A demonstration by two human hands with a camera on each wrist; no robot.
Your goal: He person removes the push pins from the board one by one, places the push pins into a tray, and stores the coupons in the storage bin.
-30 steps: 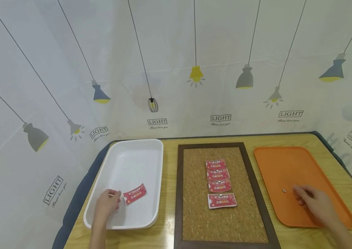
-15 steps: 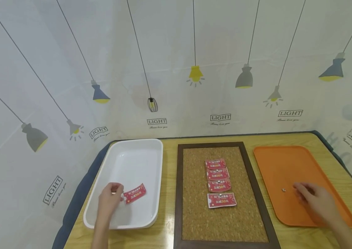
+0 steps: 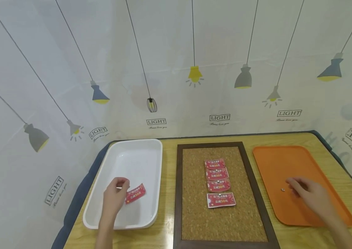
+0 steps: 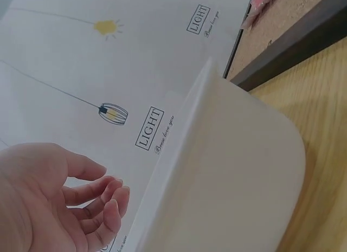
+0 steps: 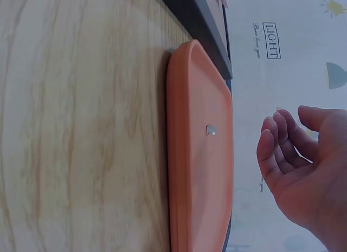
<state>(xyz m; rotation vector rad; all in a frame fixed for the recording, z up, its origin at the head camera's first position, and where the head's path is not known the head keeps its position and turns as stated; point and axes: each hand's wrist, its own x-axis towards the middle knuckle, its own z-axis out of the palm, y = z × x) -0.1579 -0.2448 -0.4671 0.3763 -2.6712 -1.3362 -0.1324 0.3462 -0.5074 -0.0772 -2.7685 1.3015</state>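
Your left hand [image 3: 114,195] has shifted toward the red coupon [image 3: 136,193], your right hand [image 3: 311,196] slightly toward the small metal piece [image 3: 283,189]. Both hands are loosely bent, thumbs apart, holding nothing. The coupon lies slanted inside the white tray [image 3: 126,155]; if you touch it, I cannot tell. The metal piece lies on the orange tray [image 3: 287,160]. Better, I think, to pinch the coupon by its edge and the metal piece gently by fingertips.
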